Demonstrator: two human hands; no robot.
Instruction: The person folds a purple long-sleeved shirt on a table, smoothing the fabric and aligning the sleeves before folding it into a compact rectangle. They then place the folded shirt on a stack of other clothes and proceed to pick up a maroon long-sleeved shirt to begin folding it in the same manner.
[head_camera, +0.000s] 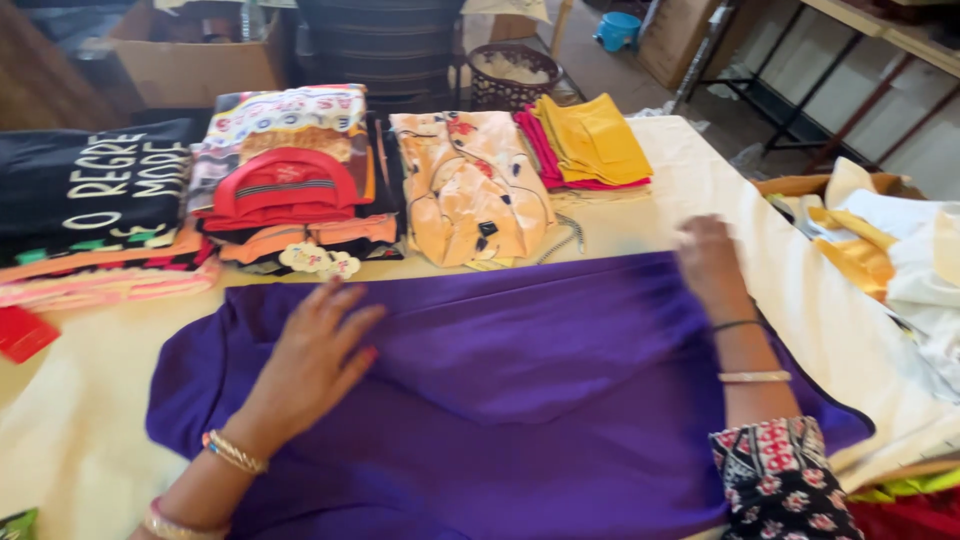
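Her left hand (315, 355) lies flat, fingers spread, on the purple garment (520, 400); the right hand (705, 262), at two o'clock from it, presses the cloth's far edge, gripping nothing that I can see. The cloth covers the cream table (690, 170). A hard sweep toward twelve o'clock could, I judge, bump the peach folded garment (470, 185) or the red-topped stack (290, 190) and rumple the fold.
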